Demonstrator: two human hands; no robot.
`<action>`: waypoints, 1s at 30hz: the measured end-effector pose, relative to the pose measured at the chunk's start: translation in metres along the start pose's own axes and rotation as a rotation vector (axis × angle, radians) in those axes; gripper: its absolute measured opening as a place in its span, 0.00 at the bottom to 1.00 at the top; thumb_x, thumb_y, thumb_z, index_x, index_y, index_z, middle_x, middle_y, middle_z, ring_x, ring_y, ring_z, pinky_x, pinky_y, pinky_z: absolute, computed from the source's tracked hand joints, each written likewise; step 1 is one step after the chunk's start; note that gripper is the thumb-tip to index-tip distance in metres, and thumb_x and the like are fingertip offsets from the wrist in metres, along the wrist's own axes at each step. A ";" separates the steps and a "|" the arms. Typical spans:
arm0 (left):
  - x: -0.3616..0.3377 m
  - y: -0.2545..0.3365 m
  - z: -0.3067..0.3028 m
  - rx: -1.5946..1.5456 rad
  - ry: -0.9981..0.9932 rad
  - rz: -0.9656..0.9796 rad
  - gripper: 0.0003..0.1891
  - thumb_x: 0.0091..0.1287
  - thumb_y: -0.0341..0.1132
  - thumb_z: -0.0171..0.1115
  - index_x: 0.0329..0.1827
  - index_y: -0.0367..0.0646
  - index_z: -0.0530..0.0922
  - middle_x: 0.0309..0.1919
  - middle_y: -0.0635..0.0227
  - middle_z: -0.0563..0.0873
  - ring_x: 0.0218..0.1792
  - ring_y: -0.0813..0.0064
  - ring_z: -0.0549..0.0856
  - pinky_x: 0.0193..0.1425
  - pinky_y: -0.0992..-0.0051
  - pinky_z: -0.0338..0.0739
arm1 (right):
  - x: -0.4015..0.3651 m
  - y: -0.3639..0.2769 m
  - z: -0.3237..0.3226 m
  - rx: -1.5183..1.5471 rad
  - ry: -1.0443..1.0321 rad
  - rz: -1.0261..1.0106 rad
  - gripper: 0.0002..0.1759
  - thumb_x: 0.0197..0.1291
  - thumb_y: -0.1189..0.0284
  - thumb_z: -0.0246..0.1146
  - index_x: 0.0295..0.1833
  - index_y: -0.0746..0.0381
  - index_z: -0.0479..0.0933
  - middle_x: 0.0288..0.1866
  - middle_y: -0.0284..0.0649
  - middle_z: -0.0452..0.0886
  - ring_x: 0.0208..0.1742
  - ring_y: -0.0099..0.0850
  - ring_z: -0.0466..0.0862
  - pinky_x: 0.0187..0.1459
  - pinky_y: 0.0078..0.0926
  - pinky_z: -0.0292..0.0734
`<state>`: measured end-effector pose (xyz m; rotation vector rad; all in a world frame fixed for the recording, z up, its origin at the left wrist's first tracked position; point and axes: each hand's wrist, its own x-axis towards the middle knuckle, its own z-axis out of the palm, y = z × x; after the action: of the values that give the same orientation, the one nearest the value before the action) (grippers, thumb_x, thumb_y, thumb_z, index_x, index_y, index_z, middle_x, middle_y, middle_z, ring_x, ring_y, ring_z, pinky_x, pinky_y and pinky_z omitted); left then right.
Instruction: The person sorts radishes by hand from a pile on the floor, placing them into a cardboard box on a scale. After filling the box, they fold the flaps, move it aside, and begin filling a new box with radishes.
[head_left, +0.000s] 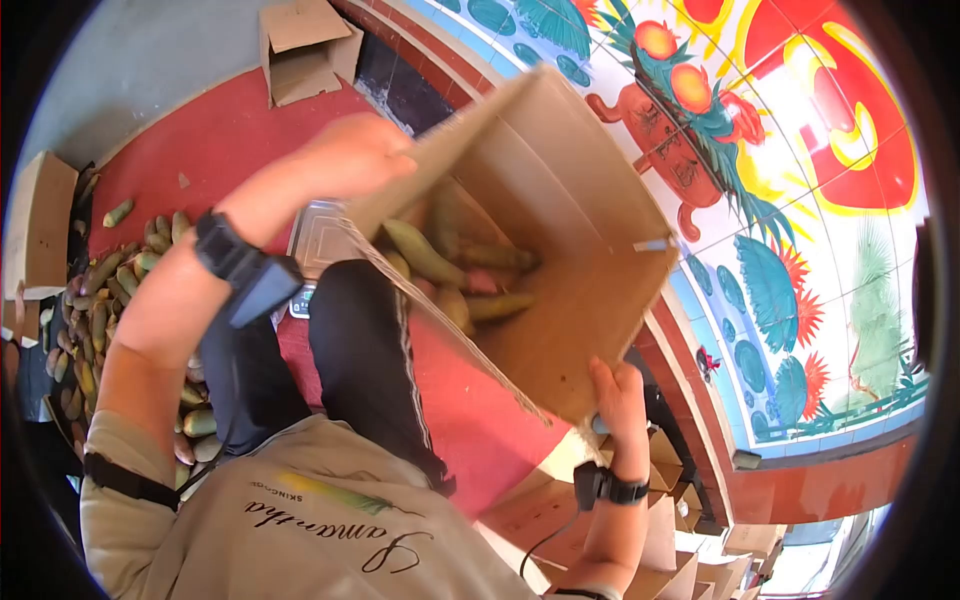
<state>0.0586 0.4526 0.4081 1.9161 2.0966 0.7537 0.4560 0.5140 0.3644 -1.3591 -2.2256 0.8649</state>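
A cardboard box [590, 330] hangs tilted in front of me, its open top turned toward my eyes. Several long green vegetables [425, 255], radish-like in shape, lie bunched inside it with a few pinkish ones. My left hand [360, 158] is closed on the box's upper left edge. Down at the lower right corner, my right hand [620, 398] grips the cardboard, and a small bluish patch shows beside its fingers. Partly behind the box and my leg is a scale [318, 240] with a metal platform and a lit display.
A large heap of similar vegetables [105, 310] covers the floor at my left. One open box [305, 60] stands on the red mat [225, 140] ahead, another box [45, 225] at the far left. More cartons [670, 560] are stacked behind right. A painted tile wall [790, 190] runs along the right.
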 end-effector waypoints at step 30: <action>-0.084 -0.146 0.103 -0.092 0.204 -0.149 0.08 0.57 0.36 0.56 0.32 0.40 0.75 0.26 0.54 0.79 0.31 0.54 0.80 0.34 0.62 0.73 | -0.064 0.275 -0.110 -0.507 0.087 0.422 0.17 0.51 0.60 0.59 0.30 0.65 0.78 0.29 0.52 0.79 0.32 0.42 0.81 0.32 0.36 0.75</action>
<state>-0.0081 0.3901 0.2329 1.6771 2.2477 1.0304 0.7312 0.5831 0.2570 -2.1058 -2.2101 0.3498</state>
